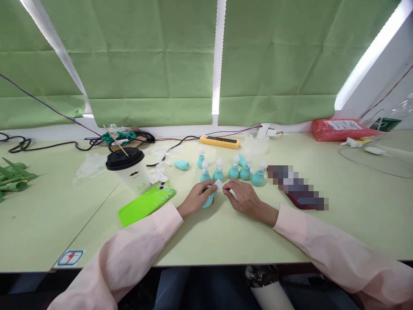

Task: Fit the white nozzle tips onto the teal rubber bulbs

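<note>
Turquoise bulb [209, 201] in the left grip [197, 199], low over a pale counter

Pale yellow-green, the counter [251, 249] spans the view, with a seam slanting across its left part. Green blinds [151, 64] hang behind, with bright light in the gaps between them. Along the back run dark cables [51, 145] and a yellow bar [219, 142].

The bulb is near the front middle of the counter, glossy and rounded, topped by a clear, ribbed-looking tip. The person's left grip pinches it between thumb and fingers. Just beside the tip, the right grip [242, 198] has its fingers curled close together; whether they pinch anything cannot be told. Behind stand 6 similar bulbs [218, 173] with translucent tops, while 1 more [181, 165] lies on its side to the left.

A white cup [134, 176] with a black lid carries a small dark moustache-like print; a bright green phone case [145, 206] lies beside it. At the counter's left front edge, a blue-bordered sticker [70, 258] shows a red mark. The white label on the red package [343, 129] and the lettering on the bottle [389, 124] are too small to read.
</note>
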The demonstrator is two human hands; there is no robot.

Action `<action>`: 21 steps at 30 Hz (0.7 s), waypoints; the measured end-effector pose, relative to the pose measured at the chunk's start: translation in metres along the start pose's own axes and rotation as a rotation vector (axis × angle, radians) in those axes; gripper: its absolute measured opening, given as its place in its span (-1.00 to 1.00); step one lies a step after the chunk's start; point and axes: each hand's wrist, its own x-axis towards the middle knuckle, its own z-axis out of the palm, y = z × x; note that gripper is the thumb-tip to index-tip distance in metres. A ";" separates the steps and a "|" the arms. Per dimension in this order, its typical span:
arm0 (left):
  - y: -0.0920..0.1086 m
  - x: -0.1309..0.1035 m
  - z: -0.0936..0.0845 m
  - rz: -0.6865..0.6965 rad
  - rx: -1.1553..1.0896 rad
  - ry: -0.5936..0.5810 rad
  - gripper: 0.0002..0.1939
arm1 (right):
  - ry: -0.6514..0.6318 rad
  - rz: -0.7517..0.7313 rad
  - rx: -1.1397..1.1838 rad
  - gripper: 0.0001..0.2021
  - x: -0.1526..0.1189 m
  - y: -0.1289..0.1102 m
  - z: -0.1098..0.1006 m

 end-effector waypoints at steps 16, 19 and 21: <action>0.000 -0.002 0.000 -0.090 -0.125 0.180 -0.88 | -0.161 0.255 0.232 -0.92 0.004 0.005 -0.002; -0.001 -0.004 0.003 -0.037 0.025 0.228 -0.86 | -0.266 0.185 0.111 -0.92 0.003 0.006 0.000; -0.003 -0.005 0.004 0.010 0.124 0.229 -0.81 | -0.333 0.188 0.093 -0.92 0.002 0.004 0.001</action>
